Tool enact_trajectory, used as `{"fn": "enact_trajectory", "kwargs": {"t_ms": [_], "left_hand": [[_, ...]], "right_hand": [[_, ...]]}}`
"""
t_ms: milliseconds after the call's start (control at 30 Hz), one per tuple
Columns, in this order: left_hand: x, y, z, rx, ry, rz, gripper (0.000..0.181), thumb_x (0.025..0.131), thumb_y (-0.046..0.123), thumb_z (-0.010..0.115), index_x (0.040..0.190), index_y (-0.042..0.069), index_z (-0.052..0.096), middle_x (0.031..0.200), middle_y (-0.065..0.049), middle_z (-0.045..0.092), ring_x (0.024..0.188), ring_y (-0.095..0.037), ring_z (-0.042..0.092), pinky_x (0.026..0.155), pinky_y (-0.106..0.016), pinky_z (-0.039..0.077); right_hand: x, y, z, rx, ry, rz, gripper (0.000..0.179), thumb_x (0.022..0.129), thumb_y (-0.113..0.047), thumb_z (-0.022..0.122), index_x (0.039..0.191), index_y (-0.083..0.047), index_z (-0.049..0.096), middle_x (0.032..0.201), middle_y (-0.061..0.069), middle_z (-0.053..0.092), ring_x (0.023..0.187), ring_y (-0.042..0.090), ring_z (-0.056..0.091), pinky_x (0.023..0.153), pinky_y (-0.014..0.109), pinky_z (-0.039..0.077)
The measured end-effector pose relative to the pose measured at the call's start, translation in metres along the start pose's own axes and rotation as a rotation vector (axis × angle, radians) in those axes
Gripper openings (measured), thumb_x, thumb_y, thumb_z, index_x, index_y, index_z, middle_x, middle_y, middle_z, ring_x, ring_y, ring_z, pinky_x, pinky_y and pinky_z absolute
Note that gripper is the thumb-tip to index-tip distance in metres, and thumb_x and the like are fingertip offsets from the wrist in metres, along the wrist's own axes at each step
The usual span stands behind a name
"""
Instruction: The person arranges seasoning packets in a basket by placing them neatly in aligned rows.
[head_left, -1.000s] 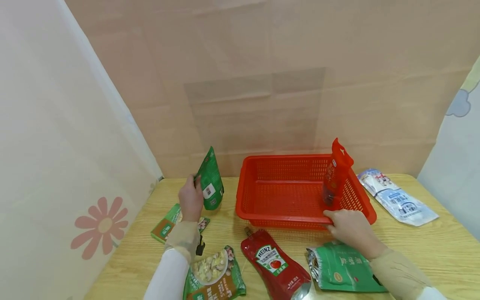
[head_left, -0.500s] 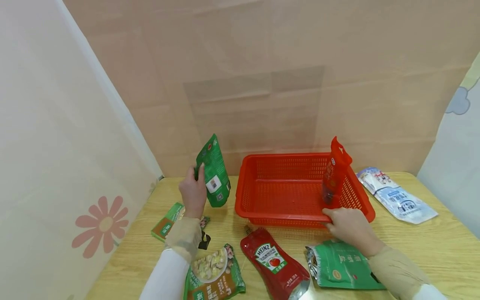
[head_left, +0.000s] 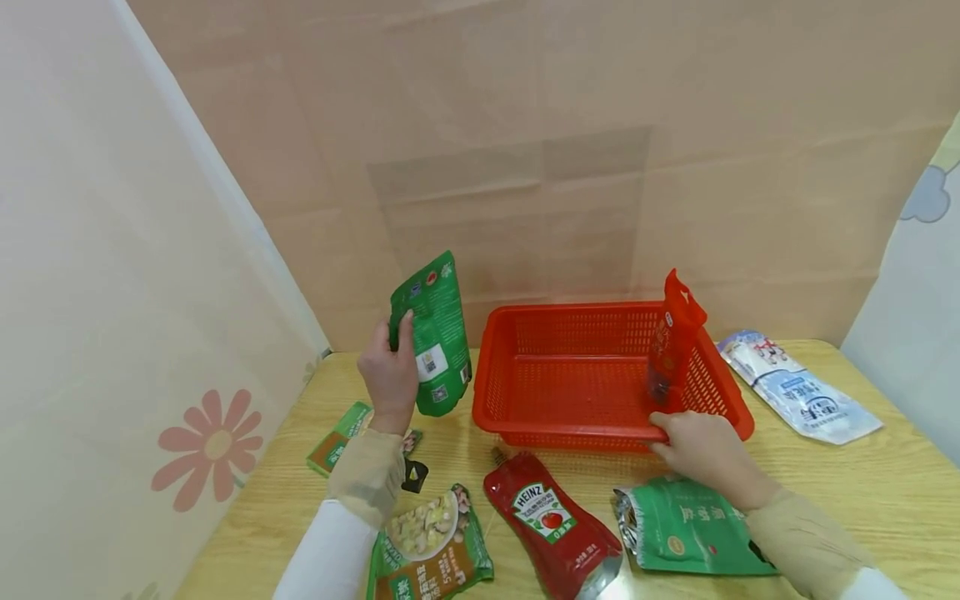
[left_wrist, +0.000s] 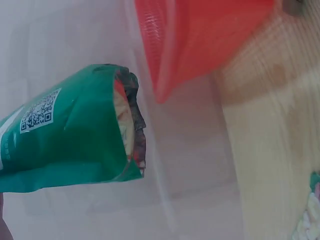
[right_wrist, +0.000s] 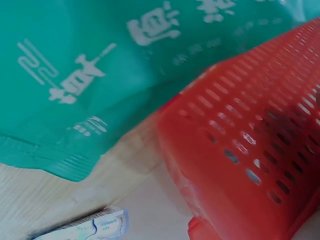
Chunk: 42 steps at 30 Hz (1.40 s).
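Observation:
My left hand (head_left: 392,375) grips a green pouch (head_left: 438,358) by its side edge, the thumb lying over the face with white labels. The pouch is held upright in the air, left of the red plastic basket (head_left: 570,431). In the left wrist view the bottom end of the green pouch (left_wrist: 75,130) is near the basket (left_wrist: 200,45) but apart from it. My right hand (head_left: 701,450) holds the basket's near rim at the right, its fingertips partly hidden. Inside the basket, a red bag (head_left: 675,342) stands upright against the right end.
A Heinz ketchup pouch (head_left: 551,529) and a green salt bag (head_left: 690,529) lie before the basket. Two food packets, one nearer (head_left: 435,550) and one partly behind the left wrist (head_left: 341,437), lie at left. A white-blue pouch (head_left: 802,392) lies right of the basket.
My left hand has raised the green pouch from near the table and moved it slightly right, turning its labelled face more toward the head camera. The right hand stays on the basket rim.

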<state>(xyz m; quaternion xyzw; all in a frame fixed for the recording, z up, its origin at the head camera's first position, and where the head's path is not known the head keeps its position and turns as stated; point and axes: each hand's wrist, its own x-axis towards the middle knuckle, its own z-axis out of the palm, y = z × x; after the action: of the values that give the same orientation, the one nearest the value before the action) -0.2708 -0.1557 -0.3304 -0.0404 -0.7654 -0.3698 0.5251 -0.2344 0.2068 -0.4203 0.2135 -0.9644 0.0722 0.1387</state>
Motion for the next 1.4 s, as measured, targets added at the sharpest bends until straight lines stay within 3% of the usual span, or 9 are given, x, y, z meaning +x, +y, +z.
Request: {"fn": "enact_trajectory", "kwargs": {"t_ms": [100, 200, 300, 400, 500, 667, 1000, 1200, 1400], "left_hand": [[0.001, 0.007, 0.0, -0.011, 0.012, 0.055, 0.021, 0.092, 0.014, 0.062, 0.089, -0.007, 0.064, 0.07, -0.021, 0.066, 0.052, -0.029, 0.062, 0.05, -0.039, 0.048], [0.002, 0.016, 0.0, -0.042, 0.024, 0.091, 0.019, 0.091, 0.011, 0.063, 0.087, -0.008, 0.064, 0.07, -0.021, 0.067, 0.052, -0.029, 0.063, 0.049, -0.039, 0.049], [0.001, 0.024, 0.002, -0.088, 0.034, 0.071, 0.019, 0.09, 0.01, 0.064, 0.084, -0.008, 0.064, 0.07, -0.021, 0.068, 0.054, -0.028, 0.065, 0.05, -0.033, 0.051], [-0.003, 0.033, 0.005, -0.14, 0.028, 0.02, 0.022, 0.09, 0.011, 0.064, 0.079, -0.008, 0.062, 0.065, -0.02, 0.066, 0.052, -0.027, 0.064, 0.049, -0.021, 0.048], [-0.009, 0.044, 0.008, -0.215, 0.001, -0.039, 0.024, 0.091, 0.013, 0.063, 0.077, -0.007, 0.061, 0.062, -0.019, 0.065, 0.05, -0.026, 0.063, 0.049, -0.013, 0.044], [-0.023, 0.06, 0.01, -0.337, -0.075, -0.138, 0.025, 0.093, 0.017, 0.061, 0.084, -0.006, 0.064, 0.068, -0.02, 0.068, 0.054, -0.022, 0.066, 0.05, -0.016, 0.049], [-0.042, 0.082, 0.002, -0.575, -0.202, -0.281, 0.024, 0.096, 0.017, 0.057, 0.106, -0.003, 0.065, 0.084, -0.023, 0.07, 0.069, -0.002, 0.068, 0.063, -0.026, 0.057], [-0.045, 0.089, -0.003, -0.631, -0.263, -0.425, 0.026, 0.095, 0.023, 0.058, 0.104, -0.001, 0.066, 0.073, -0.009, 0.067, 0.07, -0.009, 0.069, 0.064, -0.026, 0.057], [-0.049, 0.081, -0.007, -0.642, -0.346, -0.529, 0.028, 0.096, 0.025, 0.058, 0.106, 0.0, 0.065, 0.061, 0.006, 0.055, 0.06, -0.005, 0.061, 0.056, -0.02, 0.048]], "right_hand": [[-0.001, -0.005, -0.005, 0.094, 0.043, -0.014, 0.047, 0.075, -0.036, 0.078, 0.109, -0.006, 0.067, 0.088, 0.009, 0.071, 0.08, 0.025, 0.066, 0.066, 0.04, 0.055], [0.0, -0.023, -0.009, 0.206, 0.183, -0.075, 0.061, 0.071, -0.033, 0.081, 0.121, -0.003, 0.062, 0.125, 0.017, 0.063, 0.116, 0.036, 0.057, 0.089, 0.05, 0.05], [0.001, -0.052, -0.014, 0.439, 0.233, -0.049, 0.053, 0.077, -0.025, 0.078, 0.123, -0.006, 0.061, 0.128, 0.011, 0.062, 0.119, 0.027, 0.056, 0.096, 0.036, 0.049], [0.005, -0.082, -0.021, 0.888, 0.088, 0.102, 0.042, 0.093, -0.026, 0.062, 0.129, -0.007, 0.056, 0.13, 0.012, 0.061, 0.117, 0.023, 0.059, 0.094, 0.025, 0.049], [0.01, -0.102, -0.024, 1.321, -0.118, 0.264, 0.049, 0.102, -0.033, 0.044, 0.139, -0.001, 0.042, 0.138, 0.022, 0.052, 0.125, 0.029, 0.055, 0.101, 0.033, 0.048], [0.016, -0.122, -0.012, 1.734, -0.375, 0.304, 0.07, 0.103, -0.043, 0.033, 0.148, 0.007, 0.016, 0.153, 0.03, 0.025, 0.143, 0.037, 0.03, 0.109, 0.03, 0.038], [0.02, -0.118, 0.005, 1.977, -0.433, 0.152, 0.071, 0.102, -0.048, 0.017, 0.151, -0.009, -0.016, 0.159, 0.023, -0.002, 0.148, 0.037, 0.004, 0.108, 0.022, 0.037], [0.015, -0.114, 0.011, 2.094, -0.465, 0.002, 0.046, 0.105, -0.034, 0.027, 0.148, -0.022, 0.024, 0.145, -0.006, 0.045, 0.133, 0.006, 0.044, 0.106, 0.022, 0.04], [0.008, -0.107, 0.014, 2.116, -0.421, 0.035, 0.024, 0.103, -0.024, 0.04, 0.122, -0.023, 0.055, 0.12, -0.011, 0.064, 0.115, 0.003, 0.06, 0.099, 0.021, 0.046]]}}
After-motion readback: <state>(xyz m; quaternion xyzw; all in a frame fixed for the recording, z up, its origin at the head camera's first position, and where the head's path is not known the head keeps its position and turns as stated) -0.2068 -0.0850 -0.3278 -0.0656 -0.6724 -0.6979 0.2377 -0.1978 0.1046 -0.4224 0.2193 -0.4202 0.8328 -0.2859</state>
